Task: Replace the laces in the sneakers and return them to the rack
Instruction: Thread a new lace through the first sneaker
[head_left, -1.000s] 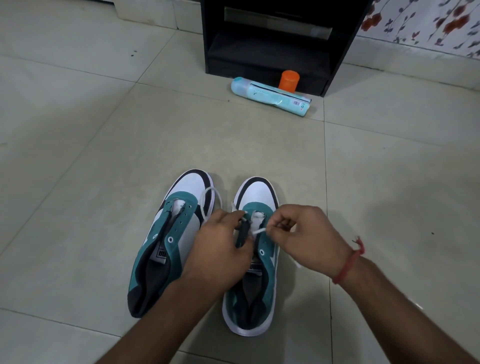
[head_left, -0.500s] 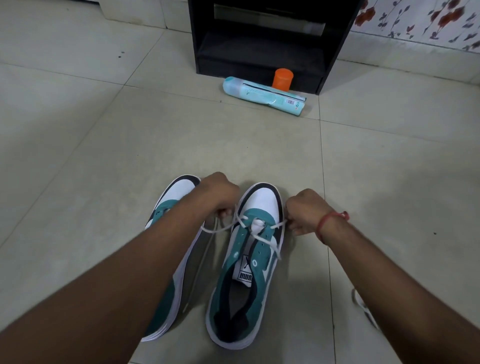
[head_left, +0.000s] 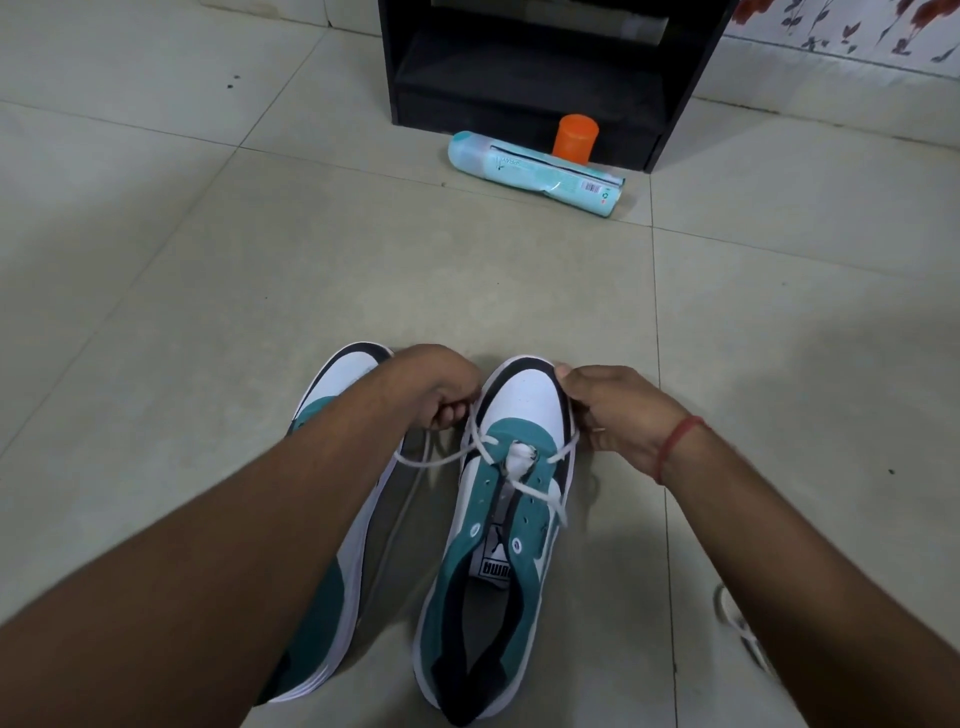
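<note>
Sneakers stood side by side on the tiled floor (head_left: 260, 260), toes pointing away from the person. The right sneaker (head_left: 498, 545) showed in full, its white lace (head_left: 535, 488) threaded through the eyelets nearest the toe and crossing once over the tongue. The left hand (head_left: 441, 384) hovered between the two toes, fingers (head_left: 452, 413) curled round one end of the lace, which ran taut from the first eyelet up into the fist. The right hand (head_left: 613, 410) sat just beside the right sneaker's toe, fingers pinching the other end (a red thread (head_left: 675, 447) circled that wrist). The left sneaker (head_left: 337, 467) lay mostly hidden under the left forearm, so whether it was laced could not be told. Further off, a pale blue bottle (head_left: 535, 174) lay on its side on the floor, an orange cap (head_left: 574, 136) just behind it, both in front of the black rack (head_left: 545, 67).
</note>
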